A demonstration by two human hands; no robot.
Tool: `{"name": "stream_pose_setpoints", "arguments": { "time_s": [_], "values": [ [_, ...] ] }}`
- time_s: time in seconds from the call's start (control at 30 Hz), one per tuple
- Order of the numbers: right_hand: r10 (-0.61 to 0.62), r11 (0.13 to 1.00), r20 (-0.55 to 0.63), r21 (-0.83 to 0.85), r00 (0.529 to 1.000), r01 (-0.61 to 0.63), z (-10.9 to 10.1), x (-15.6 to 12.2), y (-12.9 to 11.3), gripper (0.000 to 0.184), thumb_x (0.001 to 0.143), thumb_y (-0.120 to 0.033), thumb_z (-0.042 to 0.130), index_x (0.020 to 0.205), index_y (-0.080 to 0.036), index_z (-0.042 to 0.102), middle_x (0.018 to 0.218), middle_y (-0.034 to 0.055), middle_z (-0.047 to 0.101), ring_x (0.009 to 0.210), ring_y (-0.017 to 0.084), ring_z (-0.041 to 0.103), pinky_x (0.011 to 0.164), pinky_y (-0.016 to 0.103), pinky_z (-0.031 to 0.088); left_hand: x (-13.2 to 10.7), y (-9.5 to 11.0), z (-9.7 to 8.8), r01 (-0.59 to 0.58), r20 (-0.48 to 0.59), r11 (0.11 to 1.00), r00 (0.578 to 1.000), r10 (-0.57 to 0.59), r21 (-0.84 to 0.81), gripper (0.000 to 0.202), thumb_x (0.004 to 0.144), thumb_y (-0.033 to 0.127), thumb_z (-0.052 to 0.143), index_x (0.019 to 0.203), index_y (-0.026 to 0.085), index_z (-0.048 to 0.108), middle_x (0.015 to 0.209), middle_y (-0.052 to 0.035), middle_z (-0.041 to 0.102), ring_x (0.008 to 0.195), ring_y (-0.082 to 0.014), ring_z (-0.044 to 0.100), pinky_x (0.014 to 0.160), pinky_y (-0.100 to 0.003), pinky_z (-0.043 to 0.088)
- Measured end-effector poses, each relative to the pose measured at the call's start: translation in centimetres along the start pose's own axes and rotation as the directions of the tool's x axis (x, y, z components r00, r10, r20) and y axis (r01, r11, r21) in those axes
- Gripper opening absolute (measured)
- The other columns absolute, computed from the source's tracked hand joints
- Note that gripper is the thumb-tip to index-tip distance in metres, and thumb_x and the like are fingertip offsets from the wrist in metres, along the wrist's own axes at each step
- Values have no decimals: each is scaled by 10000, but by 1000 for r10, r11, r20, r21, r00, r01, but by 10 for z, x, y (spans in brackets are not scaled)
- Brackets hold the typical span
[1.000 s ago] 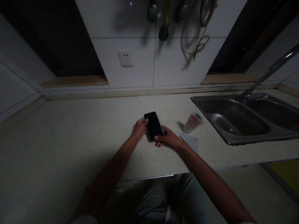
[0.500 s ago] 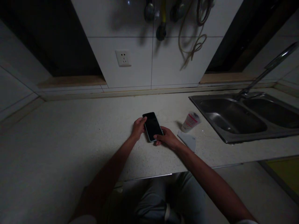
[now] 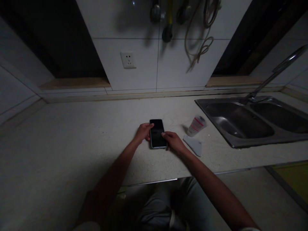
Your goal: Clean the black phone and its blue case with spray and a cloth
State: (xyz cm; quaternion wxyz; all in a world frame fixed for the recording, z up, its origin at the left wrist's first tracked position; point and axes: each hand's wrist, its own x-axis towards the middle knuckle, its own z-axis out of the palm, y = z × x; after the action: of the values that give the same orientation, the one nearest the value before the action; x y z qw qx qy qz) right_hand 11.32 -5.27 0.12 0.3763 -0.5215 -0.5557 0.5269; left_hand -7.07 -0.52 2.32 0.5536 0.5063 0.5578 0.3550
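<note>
A smartphone (image 3: 157, 136) with a dark screen and a pale edge is held between both hands just over the countertop. My left hand (image 3: 143, 131) grips its upper left edge, thumb on the front. On the lower right side my right hand (image 3: 173, 140) is closed round the edge, its thumb over the screen. The fingers behind the phone are hidden. To the right of my right hand lies a flat light-grey piece (image 3: 193, 145), perhaps a phone case, with a small dark mark. Behind that stands a clear plastic cup (image 3: 196, 125) with red print, leaning.
A steel double sink (image 3: 240, 120) with a tall faucet (image 3: 276, 75) is set into the pale countertop (image 3: 79, 138) on the right. A socket (image 3: 128, 60), pipe valves and a looped cord (image 3: 203, 48) are on the tiled wall. The counter's front edge runs just before my legs.
The phone has turned from tilted to nearly upright in view and shifted slightly toward me. My right hand has slid up along its right edge.
</note>
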Motion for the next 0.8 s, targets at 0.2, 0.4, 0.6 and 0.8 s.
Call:
{"name": "stream_pose_setpoints", "arguments": {
  "time_s": [0.2, 0.4, 0.6, 0.8],
  "values": [
    [-135, 873, -58, -479, 989, 91, -13, -4, -10, 419, 925, -487, 445, 651, -189, 554, 615, 11, 564, 602, 145, 504, 549, 259, 319, -9, 3, -1, -30, -21, 875, 999, 46, 483, 538, 991, 547, 302, 681, 187, 553, 476, -19, 563, 351, -140, 514, 404, -238, 360],
    [-28, 617, 35, -786, 999, 45, -3, -10, -29, 436, 1006, -439, 401, 816, -174, 692, 796, 108, 725, 737, 205, 645, 627, 286, 364, -9, 3, 1, -109, -34, 603, 975, 220, 790, 585, 1015, 449, 278, 734, 169, 708, 719, -132, 710, 709, -242, 695, 696, -316, 486],
    [28, 355, 41, -934, 999, 28, 8, -12, -38, 526, 1041, -457, 292, 1051, -140, 711, 991, 219, 744, 898, 318, 714, 723, 361, 446, -8, 0, -1, -19, -79, 432, 975, 208, 901, 589, 1015, 438, 280, 923, 137, 777, 980, -218, 739, 911, -330, 705, 815, -401, 498],
    [7, 288, 49, -957, 999, 44, 13, -13, -34, 492, 1039, -431, 302, 1083, -137, 695, 965, 224, 744, 880, 337, 721, 709, 374, 453, -12, 1, 1, -22, -72, 415, 975, 210, 909, 597, 1016, 460, 273, 943, 157, 783, 958, -204, 739, 919, -327, 708, 807, -393, 502]
  ]
}}
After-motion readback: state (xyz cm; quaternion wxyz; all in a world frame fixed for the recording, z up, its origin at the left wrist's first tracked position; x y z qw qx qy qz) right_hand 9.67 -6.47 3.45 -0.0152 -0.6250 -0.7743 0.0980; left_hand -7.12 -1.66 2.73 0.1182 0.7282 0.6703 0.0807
